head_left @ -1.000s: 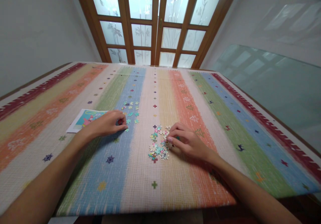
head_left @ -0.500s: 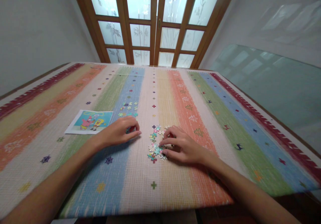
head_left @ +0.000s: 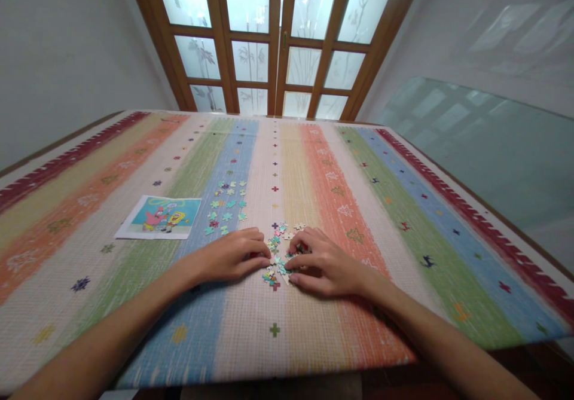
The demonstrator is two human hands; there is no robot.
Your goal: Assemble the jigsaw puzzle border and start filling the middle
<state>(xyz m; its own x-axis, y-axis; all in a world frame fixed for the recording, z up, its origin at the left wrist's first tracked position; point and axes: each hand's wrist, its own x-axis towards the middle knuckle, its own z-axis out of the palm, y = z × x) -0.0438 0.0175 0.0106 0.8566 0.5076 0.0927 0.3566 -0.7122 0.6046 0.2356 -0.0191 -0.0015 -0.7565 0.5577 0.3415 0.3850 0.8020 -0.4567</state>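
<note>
A loose pile of small jigsaw puzzle pieces [head_left: 278, 264], turquoise, white and yellowish, lies on the striped tablecloth between my hands. At its left edge is my left hand [head_left: 237, 255], thumb and forefinger closed together; whatever they pinch is hidden. My right hand [head_left: 320, 263] rests over the right side of the pile, its bent fingers touching pieces while thumb and forefinger stay apart. Some pieces lie hidden under its fingers. Beyond my left hand, several mostly turquoise and green pieces [head_left: 227, 216] are spread out in loose rows, apart from one another.
A printed cartoon picture [head_left: 167, 217] on white paper lies to the left of the spread pieces. The striped tablecloth [head_left: 251, 340] covers the long table. Wooden doors with frosted panes [head_left: 275, 41] stand past the far edge, and a glass panel [head_left: 484, 131] is at the right.
My left hand has moved right and nearer to me, from beside the spread pieces to the pile, uncovering more of them. My right hand has stayed at the pile, shifting only slightly.
</note>
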